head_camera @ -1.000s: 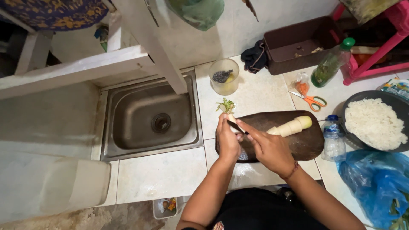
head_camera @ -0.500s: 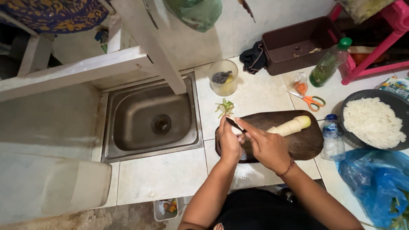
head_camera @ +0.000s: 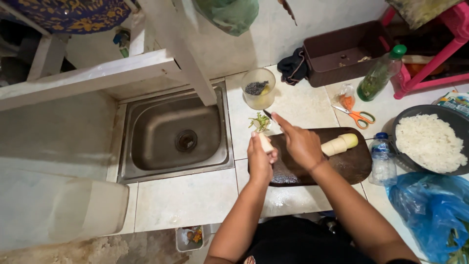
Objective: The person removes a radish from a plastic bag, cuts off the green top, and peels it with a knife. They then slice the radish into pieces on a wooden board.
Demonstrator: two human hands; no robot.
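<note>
My left hand [head_camera: 261,159] grips a pale vegetable stalk [head_camera: 265,142] at the left end of a dark wooden cutting board [head_camera: 349,166]. My right hand [head_camera: 299,143] holds a small dark knife [head_camera: 268,115], whose tip pokes out past the forefinger, just above the stalk. Green trimmings [head_camera: 259,122] lie on the tile beyond the board's left end. A second pale stalk piece [head_camera: 339,144] rests on the board to the right of my right hand.
A steel sink [head_camera: 176,134] lies to the left. Behind the board stand a plastic cup [head_camera: 258,88], orange scissors [head_camera: 359,116], a green bottle [head_camera: 380,74] and a brown tray [head_camera: 342,51]. A pan of rice [head_camera: 430,142], a water bottle [head_camera: 381,157] and a blue bag [head_camera: 435,210] sit right.
Both hands have shifted toward the board's left end, and the knife has lifted off the board to point away over the stalk.
</note>
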